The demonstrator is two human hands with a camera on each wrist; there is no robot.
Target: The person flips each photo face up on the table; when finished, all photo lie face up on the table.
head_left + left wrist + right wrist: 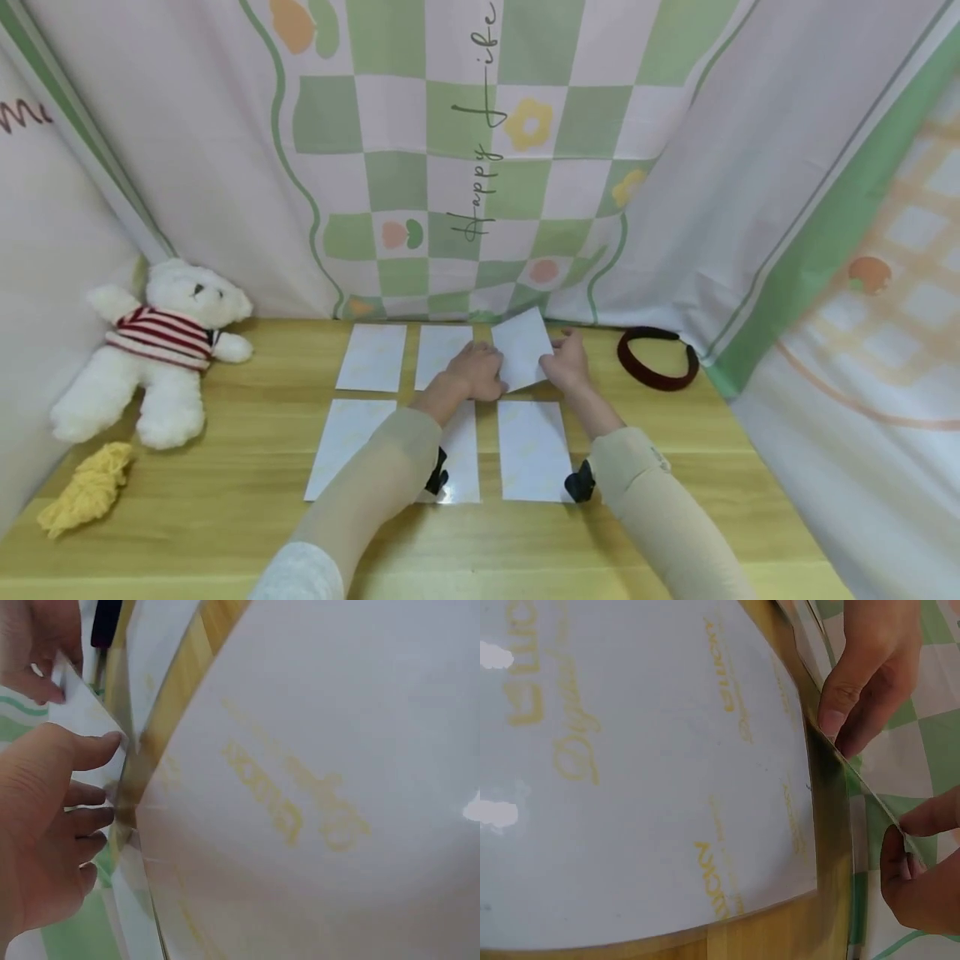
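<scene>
A white photo sheet (523, 346) is raised and tilted off the table at the right end of the back row. My left hand (474, 372) pinches its near left corner between thumb and fingers. At its right edge, my right hand (568, 365) grips it with thumb and fingertips. Both grips also show in the right wrist view, where the sheet (870, 791) is nearly edge-on. Below the hands lies a front-row sheet (534, 454) with faint yellow lettering. Another back-row sheet (441, 343) is partly hidden by my left hand.
More white sheets (371, 358) lie in two rows on the wooden table (240, 517). A white teddy bear (168, 337) in a striped top and a yellow yarn bundle (88, 490) are at the left. A dark red headband (651, 375) lies at the right, before the patterned curtain (465, 183).
</scene>
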